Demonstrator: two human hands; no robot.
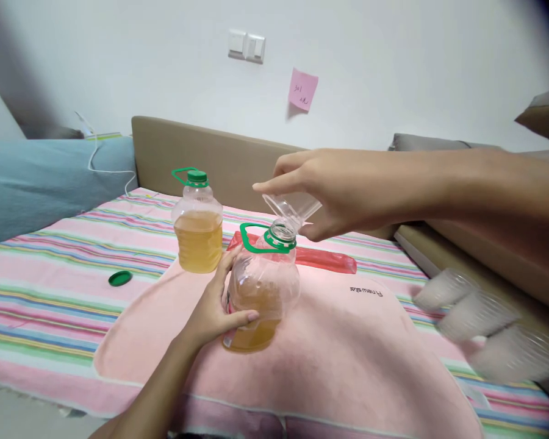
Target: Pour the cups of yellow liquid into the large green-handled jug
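— Two bottles stand on the bed, and the open bottle [261,286] is the one in hand: it sits on the pink towel [348,341], uncapped, with yellowish liquid only in its lower part.

— How do the hands sit?

— The left hand [215,308] is wrapped around the bottle's belly, fingers closed on the clear wall. The right hand [333,192] pinches a clear funnel [290,210] by its rim, spout down at the bottle's mouth, right beside the green ring handle [260,239].

— How would the bottle handle?

— Probably light and thin-walled, so a hard squeeze would dent it; if the liquid is oil, the plastic may be slippery. The belly or the ring handle looks like the safest hold. The funnel seems featherweight and easily tipped.

— And around it?

— The capped bottle [197,222], fuller, stands just behind on the left, close to the left hand's fingertips. A red bag [320,257] lies behind. A green cap [119,278] rests well apart on the striped sheet [41,286]. Clear cups [480,323], blurred, lie to the right near the bed's edge. Open room is on the towel toward the viewer; the headboard [210,152] closes the back.
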